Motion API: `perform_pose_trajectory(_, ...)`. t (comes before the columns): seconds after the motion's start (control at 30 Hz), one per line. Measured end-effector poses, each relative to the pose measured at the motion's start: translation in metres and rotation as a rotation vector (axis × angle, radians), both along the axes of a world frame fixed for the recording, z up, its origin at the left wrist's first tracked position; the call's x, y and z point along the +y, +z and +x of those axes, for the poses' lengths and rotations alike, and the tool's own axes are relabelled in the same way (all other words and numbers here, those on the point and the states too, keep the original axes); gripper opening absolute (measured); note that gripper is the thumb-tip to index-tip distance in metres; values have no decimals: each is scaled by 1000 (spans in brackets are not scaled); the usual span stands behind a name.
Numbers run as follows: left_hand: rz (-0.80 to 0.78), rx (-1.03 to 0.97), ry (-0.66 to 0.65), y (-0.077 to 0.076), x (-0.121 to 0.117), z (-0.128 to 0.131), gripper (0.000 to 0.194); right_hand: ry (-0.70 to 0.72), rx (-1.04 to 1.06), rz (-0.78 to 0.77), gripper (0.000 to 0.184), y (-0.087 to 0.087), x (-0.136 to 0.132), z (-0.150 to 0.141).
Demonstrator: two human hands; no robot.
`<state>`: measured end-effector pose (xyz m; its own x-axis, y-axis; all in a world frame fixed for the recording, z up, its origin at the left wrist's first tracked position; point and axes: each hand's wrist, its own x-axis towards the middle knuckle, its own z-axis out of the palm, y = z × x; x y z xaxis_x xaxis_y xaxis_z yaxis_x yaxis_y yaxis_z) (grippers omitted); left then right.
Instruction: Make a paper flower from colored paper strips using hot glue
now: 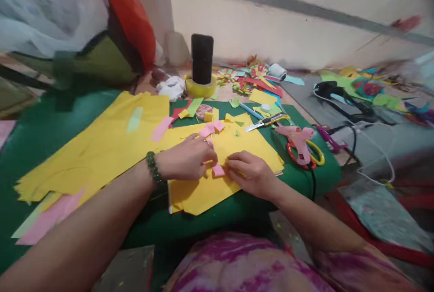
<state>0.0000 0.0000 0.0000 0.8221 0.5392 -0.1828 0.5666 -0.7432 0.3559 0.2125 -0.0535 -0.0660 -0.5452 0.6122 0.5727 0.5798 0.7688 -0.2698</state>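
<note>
Several layered yellow paper sheets [200, 197] lie under both hands. A small pink paper piece [218, 171] rests on them between my fingertips. My left hand [188, 156], with a green bead bracelet [153, 167] at the wrist, bends over the sheets with its fingers curled down at the piece's left side; what they pinch, if anything, is hidden. From the right, my right hand [251, 174] reaches in, its fingers drawn together at the right edge of the same piece. More pink scraps [212, 128] lie just beyond my left hand.
A pink glue gun [298, 140] lies over scissors [317, 153] on the right, beside a box cutter [267, 121]. Behind, a phone [202, 59] stands in a yellow tape roll [201, 87]. Long yellow strips [101, 140] cover the green surface [40, 124] leftward.
</note>
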Motion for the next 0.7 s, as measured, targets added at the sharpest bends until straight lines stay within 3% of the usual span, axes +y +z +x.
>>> perform_pose_trajectory(0.7, 35, -42, -27, -6, 1, -4, 29, 11, -66, -16, 14, 4, 0, -1)
